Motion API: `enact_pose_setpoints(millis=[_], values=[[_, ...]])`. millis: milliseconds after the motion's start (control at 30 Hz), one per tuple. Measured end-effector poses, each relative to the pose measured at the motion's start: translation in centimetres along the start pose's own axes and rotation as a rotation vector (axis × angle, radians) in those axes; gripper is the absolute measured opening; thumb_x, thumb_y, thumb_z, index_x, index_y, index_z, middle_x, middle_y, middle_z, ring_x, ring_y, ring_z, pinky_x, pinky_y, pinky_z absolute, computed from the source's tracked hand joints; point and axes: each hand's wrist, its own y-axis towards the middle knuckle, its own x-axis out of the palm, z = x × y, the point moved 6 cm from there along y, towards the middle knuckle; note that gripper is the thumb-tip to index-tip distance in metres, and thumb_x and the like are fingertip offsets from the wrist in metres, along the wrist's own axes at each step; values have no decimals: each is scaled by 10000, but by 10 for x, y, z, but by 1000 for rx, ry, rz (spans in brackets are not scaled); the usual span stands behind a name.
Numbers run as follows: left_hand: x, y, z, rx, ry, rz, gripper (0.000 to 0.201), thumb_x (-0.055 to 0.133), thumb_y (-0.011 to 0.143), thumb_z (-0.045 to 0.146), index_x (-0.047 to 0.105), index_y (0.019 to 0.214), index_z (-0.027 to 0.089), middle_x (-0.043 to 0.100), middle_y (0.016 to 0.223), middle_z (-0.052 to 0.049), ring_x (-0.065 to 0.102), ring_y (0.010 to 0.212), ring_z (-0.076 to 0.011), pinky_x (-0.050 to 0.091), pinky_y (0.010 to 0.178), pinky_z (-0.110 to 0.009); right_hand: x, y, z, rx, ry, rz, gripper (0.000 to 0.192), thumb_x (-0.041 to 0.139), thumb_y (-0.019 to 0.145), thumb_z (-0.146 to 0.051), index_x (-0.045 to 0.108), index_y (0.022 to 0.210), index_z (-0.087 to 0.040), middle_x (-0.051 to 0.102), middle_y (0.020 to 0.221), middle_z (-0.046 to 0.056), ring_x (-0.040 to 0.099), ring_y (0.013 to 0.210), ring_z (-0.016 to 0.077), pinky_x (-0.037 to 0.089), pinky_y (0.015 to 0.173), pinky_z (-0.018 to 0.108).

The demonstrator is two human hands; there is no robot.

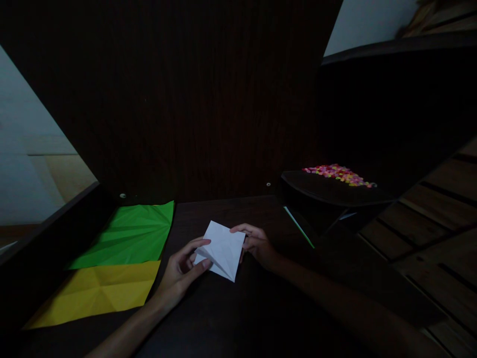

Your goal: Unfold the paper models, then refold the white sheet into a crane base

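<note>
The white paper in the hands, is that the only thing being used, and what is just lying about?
In use: white paper, held by left hand and right hand.
Lying about: green paper, yellow paper, colourful bits on the shelf.

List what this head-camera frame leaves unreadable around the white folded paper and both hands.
- White paper: its underside and the left fingertips behind it are hidden by the sheet.
- Right hand: palm side turned away; grip unclear.
- Left hand: forearm cut off by the bottom edge.
- Coloured pieces on the dark tray: too small and dim to identify.
- Yellow sheet: near corner lost in shadow.
</note>
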Motion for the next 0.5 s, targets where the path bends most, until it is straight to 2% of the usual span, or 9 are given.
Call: enact_pose_setpoints(millis=[167, 500], values=[[-1, 0, -1, -8, 6, 8, 388, 803, 722, 363, 711, 1059, 194, 629, 1245, -94, 657, 1016, -259, 538, 836, -309, 2, -1, -2, 12, -7, 6, 365, 570, 580, -143, 676, 929, -166, 700, 735, 14, 619, 491, 149, 524, 390, 248], [-4, 1, -4, -34, 2, 25, 394, 807, 711, 392, 718, 1044, 201, 629, 1243, -89, 669, 973, -251, 543, 811, -305, 3, -1, -2, 6, -22, -10, 346, 591, 603, -164, 663, 941, -159, 674, 698, 4, 620, 480, 148, 522, 392, 249]])
